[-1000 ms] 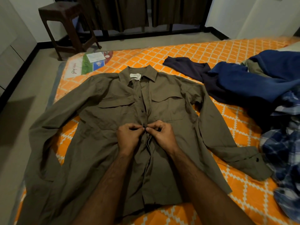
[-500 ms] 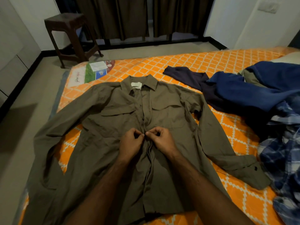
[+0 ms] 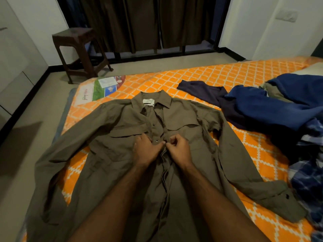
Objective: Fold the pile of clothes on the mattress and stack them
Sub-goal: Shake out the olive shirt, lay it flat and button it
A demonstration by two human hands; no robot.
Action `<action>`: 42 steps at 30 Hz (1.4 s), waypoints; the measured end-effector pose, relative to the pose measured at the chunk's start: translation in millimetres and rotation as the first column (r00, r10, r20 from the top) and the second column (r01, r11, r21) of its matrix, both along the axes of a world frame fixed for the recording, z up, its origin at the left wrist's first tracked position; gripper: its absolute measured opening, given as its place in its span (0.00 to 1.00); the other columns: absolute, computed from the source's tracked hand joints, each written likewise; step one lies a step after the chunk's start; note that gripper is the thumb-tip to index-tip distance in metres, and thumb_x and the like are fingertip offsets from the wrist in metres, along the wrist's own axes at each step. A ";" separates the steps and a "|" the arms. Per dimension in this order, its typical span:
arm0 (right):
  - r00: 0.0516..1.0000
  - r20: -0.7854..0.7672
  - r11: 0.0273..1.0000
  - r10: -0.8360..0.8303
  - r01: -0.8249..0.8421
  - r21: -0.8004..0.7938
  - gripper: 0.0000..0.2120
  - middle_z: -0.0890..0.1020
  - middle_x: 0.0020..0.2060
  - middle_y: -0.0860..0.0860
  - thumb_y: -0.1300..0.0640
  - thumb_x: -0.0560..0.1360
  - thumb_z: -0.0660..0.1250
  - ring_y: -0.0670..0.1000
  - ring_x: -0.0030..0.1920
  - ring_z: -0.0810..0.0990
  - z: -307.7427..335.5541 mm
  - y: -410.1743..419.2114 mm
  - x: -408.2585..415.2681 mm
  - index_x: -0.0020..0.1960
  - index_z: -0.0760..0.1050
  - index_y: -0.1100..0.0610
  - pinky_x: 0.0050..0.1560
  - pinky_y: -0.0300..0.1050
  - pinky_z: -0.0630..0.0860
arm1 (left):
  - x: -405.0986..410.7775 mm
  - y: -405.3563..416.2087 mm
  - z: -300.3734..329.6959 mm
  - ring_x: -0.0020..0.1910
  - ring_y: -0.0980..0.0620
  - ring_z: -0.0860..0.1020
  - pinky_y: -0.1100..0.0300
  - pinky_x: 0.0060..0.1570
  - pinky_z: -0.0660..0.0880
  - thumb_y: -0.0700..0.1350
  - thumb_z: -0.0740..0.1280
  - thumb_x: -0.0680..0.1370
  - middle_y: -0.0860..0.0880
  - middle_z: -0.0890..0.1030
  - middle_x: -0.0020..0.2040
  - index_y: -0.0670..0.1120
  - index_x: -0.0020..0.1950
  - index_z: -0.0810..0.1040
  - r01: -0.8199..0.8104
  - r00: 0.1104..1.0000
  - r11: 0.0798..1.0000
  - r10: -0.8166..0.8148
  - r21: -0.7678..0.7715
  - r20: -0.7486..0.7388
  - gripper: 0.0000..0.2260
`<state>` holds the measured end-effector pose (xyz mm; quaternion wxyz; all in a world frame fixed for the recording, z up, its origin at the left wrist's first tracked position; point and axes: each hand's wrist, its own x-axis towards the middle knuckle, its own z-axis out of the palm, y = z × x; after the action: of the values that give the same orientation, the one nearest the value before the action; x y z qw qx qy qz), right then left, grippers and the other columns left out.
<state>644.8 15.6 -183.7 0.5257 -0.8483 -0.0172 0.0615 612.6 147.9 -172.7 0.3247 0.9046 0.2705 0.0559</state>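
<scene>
The fingers (image 3: 170,143) of the right hand (image 3: 179,148) curl and pinch one edge of the olive shirt's button placket, while the left hand (image 3: 146,151) pinches the facing edge beside a snap. The olive shirt (image 3: 122,154) lies face up on the orange-patterned mattress (image 3: 227,75), sleeves spread wide, collar away from the person. To the right sits the pile of clothes (image 3: 283,109), blue and checked, unfolded. Beyond the mattress, a dark stool (image 3: 78,51) stands before drawn curtains (image 3: 148,21).
</scene>
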 end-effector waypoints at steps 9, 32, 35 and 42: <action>0.990 -0.129 0.953 -0.057 0.093 0.289 0.06 0.85 0.41 0.56 0.59 0.72 0.77 0.51 0.43 0.83 -6.4 -1.2 0.9 0.47 0.83 0.58 0.54 0.55 0.82 | 5.3 2.6 1.0 0.39 0.50 0.81 0.51 0.47 0.81 0.48 0.74 0.73 0.49 0.81 0.36 0.48 0.38 0.79 0.011 0.999 1.000 -0.012 -0.022 -0.048 0.07; 0.998 -0.070 0.981 0.008 0.005 0.194 0.08 0.87 0.46 0.50 0.61 0.73 0.75 0.45 0.47 0.85 -4.6 16.5 -1.1 0.52 0.85 0.56 0.56 0.47 0.82 | -2.5 -9.9 -7.7 0.43 0.50 0.83 0.53 0.48 0.80 0.45 0.75 0.73 0.50 0.85 0.42 0.51 0.41 0.83 -0.215 0.951 0.950 0.257 -0.227 0.174 0.03; 0.998 -0.040 0.978 0.052 -0.042 0.205 0.08 0.87 0.47 0.51 0.63 0.74 0.74 0.45 0.48 0.85 -5.7 14.4 -2.6 0.53 0.85 0.58 0.56 0.45 0.82 | -2.6 -10.5 -9.7 0.42 0.50 0.83 0.51 0.48 0.80 0.45 0.75 0.72 0.50 0.85 0.41 0.50 0.42 0.83 -0.210 0.947 0.952 0.255 -0.224 0.196 0.02; 0.990 0.043 0.967 0.133 -0.139 0.212 0.09 0.87 0.49 0.54 0.67 0.76 0.71 0.46 0.49 0.85 -6.5 10.3 -4.9 0.55 0.84 0.62 0.52 0.33 0.78 | -4.4 -11.3 -15.3 0.44 0.51 0.82 0.49 0.53 0.78 0.46 0.74 0.69 0.53 0.85 0.42 0.55 0.38 0.81 -0.211 0.934 0.941 0.274 -0.263 0.231 0.04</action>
<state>639.9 25.9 -190.2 0.6081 -0.7844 -0.0893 0.0834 608.2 136.6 -188.0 0.4525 0.8038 0.3397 0.1838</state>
